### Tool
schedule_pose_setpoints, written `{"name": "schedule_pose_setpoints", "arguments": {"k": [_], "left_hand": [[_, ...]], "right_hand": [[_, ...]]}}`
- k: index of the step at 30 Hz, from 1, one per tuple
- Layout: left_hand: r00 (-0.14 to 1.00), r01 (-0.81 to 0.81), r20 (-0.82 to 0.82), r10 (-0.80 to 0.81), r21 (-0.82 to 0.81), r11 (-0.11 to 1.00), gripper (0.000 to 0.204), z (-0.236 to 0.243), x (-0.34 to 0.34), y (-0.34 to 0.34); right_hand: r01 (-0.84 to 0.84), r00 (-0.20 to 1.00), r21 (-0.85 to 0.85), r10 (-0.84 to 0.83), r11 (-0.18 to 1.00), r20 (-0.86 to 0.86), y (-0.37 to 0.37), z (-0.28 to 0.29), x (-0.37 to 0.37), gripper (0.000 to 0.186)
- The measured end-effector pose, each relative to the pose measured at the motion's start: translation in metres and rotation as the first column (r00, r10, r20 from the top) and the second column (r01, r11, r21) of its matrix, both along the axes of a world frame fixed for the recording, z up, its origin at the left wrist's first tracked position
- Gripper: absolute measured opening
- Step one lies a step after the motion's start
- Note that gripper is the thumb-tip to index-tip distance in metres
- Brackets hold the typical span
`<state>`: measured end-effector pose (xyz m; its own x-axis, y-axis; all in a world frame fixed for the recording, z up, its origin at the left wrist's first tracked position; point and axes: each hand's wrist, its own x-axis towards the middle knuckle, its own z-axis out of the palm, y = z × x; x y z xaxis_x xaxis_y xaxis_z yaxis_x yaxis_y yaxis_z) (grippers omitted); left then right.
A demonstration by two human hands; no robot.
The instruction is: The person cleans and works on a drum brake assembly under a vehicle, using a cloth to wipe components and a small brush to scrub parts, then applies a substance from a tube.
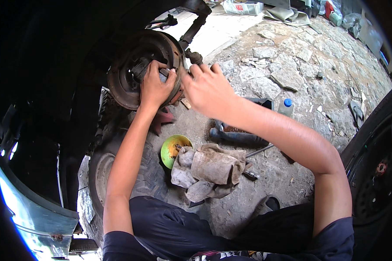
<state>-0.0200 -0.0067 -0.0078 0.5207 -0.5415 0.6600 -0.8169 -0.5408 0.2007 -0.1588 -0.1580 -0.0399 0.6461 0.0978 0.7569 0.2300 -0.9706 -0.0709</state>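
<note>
A rusty round brake assembly (116,85) sits under the dark wheel arch of a vehicle at upper left. My left hand (156,87) is in front of its hub, thumb and fingers closed on a small grey metal piece (164,75). What the piece joins to is hidden behind the fingers. My right hand (209,92) is at the assembly's right rim, its fingers curled and slightly blurred. Whatever those fingers may grip is too unclear to make out. Just right of the rim hangs a dark suspension joint (194,56).
Below lie a green bowl (164,155) with small parts, dirty cloths (217,164), a dark open tray (239,137) and a socket tool (251,174). A tyre (139,174) lies at left, a wheel (374,174) stands at right. A blue-capped bottle (286,107) stands on the stony ground.
</note>
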Motion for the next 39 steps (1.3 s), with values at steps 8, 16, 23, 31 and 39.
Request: {"name": "schedule_pose_setpoints", "arguments": {"k": [8,16,23,31,39], "left_hand": [[1.0,0.005,0.014,-0.005,0.002,1.0,0.031,-0.002,0.001,0.0],[1.0,0.013,0.018,-0.013,-0.013,1.0,0.031,-0.002,0.0,-0.003],[1.0,0.01,0.021,-0.01,-0.001,1.0,0.031,-0.001,0.002,0.0],[1.0,0.006,-0.01,-0.006,-0.015,1.0,0.032,-0.002,-0.001,-0.004],[0.999,0.014,0.033,-0.014,-0.003,1.0,0.032,-0.002,0.005,0.002]], "right_hand": [[-0.009,0.996,-0.017,0.008,1.0,-0.091,0.017,-0.014,-0.003,0.047],[0.041,0.999,-0.128,-0.045,0.991,-0.025,0.009,-0.006,0.009,0.045],[0.019,0.998,-0.167,-0.03,0.986,-0.063,0.028,-0.019,-0.017,0.045],[0.092,0.995,-0.215,-0.096,0.972,-0.01,0.013,-0.003,0.004,0.042],[0.047,0.997,-0.273,-0.061,0.961,-0.045,0.038,-0.02,-0.019,0.043]]}}
